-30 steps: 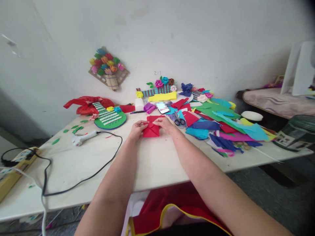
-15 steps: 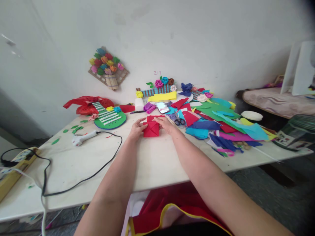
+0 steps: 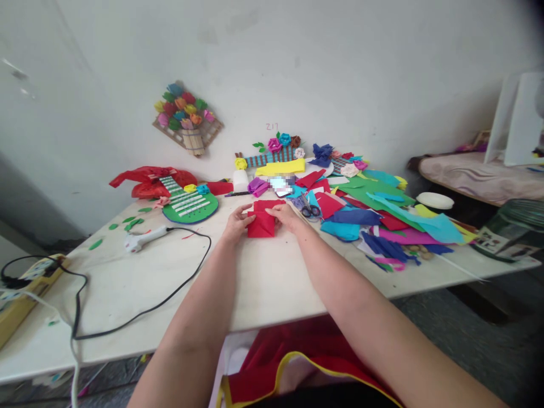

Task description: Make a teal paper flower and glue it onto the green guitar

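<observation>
Between my two hands is a small square of folded red paper point(image 3: 260, 225), creased and held just above or on the table. My left hand point(image 3: 236, 223) pinches its left edge, thumb on top and fingers behind. My right hand point(image 3: 284, 216) grips the upper right edge with the thumb lying on the near face. Another piece of red paper point(image 3: 274, 203) shows just behind it, partly hidden by the fingers. Black-handled scissors point(image 3: 310, 211) lie to the right of my right hand. A phone point(image 3: 280, 186) with a blurred screen sits beyond the paper.
A white glue gun point(image 3: 144, 238) with a black cable lies left on the table point(image 3: 272, 283). Behind it is a green guitar-shaped craft point(image 3: 191, 205). Coloured paper scraps point(image 3: 355, 217) spread over the right side, near a glass jar point(image 3: 512, 229). A power strip point(image 3: 29, 292) is at far left.
The folded red paper has shifted slightly in my fingers and its front face looks flatter, with the crease lines changed. Both hands stay in nearly the same place.
</observation>
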`<state>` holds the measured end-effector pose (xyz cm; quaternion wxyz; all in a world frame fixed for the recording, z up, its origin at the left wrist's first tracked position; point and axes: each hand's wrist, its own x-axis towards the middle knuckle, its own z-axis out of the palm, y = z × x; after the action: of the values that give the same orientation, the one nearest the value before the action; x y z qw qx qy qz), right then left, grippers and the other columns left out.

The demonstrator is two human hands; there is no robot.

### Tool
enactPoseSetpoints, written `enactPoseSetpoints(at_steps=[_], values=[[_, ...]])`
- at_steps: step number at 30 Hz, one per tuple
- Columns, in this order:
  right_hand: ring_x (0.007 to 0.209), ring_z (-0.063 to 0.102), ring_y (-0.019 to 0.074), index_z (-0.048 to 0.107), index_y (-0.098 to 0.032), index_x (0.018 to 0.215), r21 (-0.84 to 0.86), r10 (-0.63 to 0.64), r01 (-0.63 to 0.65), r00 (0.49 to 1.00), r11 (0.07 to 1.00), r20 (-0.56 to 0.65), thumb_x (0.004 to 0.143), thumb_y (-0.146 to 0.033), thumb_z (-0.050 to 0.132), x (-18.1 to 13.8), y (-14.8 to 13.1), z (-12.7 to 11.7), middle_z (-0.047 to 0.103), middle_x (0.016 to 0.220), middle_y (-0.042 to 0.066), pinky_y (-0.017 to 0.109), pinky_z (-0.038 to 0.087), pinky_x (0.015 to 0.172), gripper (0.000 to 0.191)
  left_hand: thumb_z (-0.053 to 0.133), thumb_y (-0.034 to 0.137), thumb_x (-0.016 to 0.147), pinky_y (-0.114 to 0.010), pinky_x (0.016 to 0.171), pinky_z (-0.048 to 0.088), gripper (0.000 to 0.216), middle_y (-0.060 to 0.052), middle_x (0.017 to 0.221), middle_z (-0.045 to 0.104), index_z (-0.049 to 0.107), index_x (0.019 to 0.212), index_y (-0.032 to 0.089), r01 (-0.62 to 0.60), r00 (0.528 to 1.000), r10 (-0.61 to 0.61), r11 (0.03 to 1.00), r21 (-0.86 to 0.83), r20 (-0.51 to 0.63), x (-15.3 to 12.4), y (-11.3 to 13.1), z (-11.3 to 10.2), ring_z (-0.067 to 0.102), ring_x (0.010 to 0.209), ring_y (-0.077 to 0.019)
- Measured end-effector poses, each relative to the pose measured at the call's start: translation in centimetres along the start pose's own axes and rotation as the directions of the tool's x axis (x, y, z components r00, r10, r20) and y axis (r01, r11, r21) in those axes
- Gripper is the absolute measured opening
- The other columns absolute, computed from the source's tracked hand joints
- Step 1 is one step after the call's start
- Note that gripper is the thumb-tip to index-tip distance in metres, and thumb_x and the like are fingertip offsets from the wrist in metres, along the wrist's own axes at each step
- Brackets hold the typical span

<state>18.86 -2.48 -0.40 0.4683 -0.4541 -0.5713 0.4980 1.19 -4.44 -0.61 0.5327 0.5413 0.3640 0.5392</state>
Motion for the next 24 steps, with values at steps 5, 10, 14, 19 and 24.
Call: enactPoseSetpoints(at_steps=[5, 10, 14, 19, 24], values=[[0.034, 0.043, 0.0074, 0.049, -0.017, 0.051, -0.057, -0.047, 0.044, 0.998, 0.997, -0.038, 0.067, -0.031, 0.068, 0.1, 0.0, 0.0, 0.047, 0.037, -0.005, 0.019, 0.031, 0.036, 0.029, 0.079, 0.028, 0.053, -0.027, 0.059, 0.048, 0.069, -0.002, 0.067, 0.068, 0.051, 0.114, 0.011, -0.009, 1.0, 0.009, 1.0, -0.006, 0.004, 0.1, -0.1, 0.0, 0.062, 0.058, -0.015], [0.037, 0.044, 0.0083, 0.048, -0.017, 0.05, -0.061, -0.053, 0.052, 0.999, 0.997, -0.014, 0.064, -0.038, 0.069, 0.0, 0.0, -0.1, 0.048, 0.04, -0.004, 0.021, 0.031, 0.038, 0.033, 0.08, 0.03, 0.052, -0.028, 0.06, 0.049, 0.073, -0.002, 0.066, 0.068, 0.051, 0.116, 0.01, -0.008, 1.0, 0.008, 1.0, 0.002, -0.006, 0.2, -0.1, -0.2, 0.063, 0.059, -0.0163], [0.042, 0.048, 0.0103, 0.05, -0.017, 0.056, -0.01, -0.037, 0.037, 0.998, 0.999, 0.05, 0.063, -0.048, 0.067, -0.1, 0.1, -0.1, 0.053, 0.048, -0.003, 0.023, 0.035, 0.041, 0.036, 0.08, 0.031, 0.053, -0.028, 0.06, 0.049, 0.074, -0.004, 0.07, 0.069, 0.051, 0.118, 0.011, -0.001, 1.0, 0.001, 1.0, 0.023, -0.003, 0.2, -0.3, -0.2, 0.064, 0.061, -0.0172], [0.046, 0.04, 0.0074, 0.047, -0.017, 0.052, -0.023, -0.099, 0.101, 0.991, 0.995, 0.094, 0.056, -0.05, 0.07, 0.3, 0.8, 0.1, 0.045, 0.047, -0.006, 0.022, 0.028, 0.046, 0.04, 0.079, 0.029, 0.054, -0.027, 0.059, 0.048, 0.072, -0.004, 0.069, 0.069, 0.051, 0.119, 0.012, 0.003, 0.999, -0.004, 1.0, 0.025, 0.035, 0.2, -0.3, -0.2, 0.063, 0.059, -0.0163], [0.047, 0.032, 0.0063, 0.048, -0.016, 0.051, -0.054, -0.179, 0.185, 0.979, 0.981, 0.093, 0.057, -0.046, 0.068, 1.0, 1.7, 0.6, 0.037, 0.047, -0.008, 0.023, 0.024, 0.049, 0.036, 0.078, 0.031, 0.056, -0.025, 0.054, 0.046, 0.065, -0.003, 0.068, 0.068, 0.056, 0.114, 0.014, 0.024, 0.999, -0.024, 1.0, -0.002, 0.045, 0.2, -0.4, -0.1, 0.062, 0.056, -0.0151]])
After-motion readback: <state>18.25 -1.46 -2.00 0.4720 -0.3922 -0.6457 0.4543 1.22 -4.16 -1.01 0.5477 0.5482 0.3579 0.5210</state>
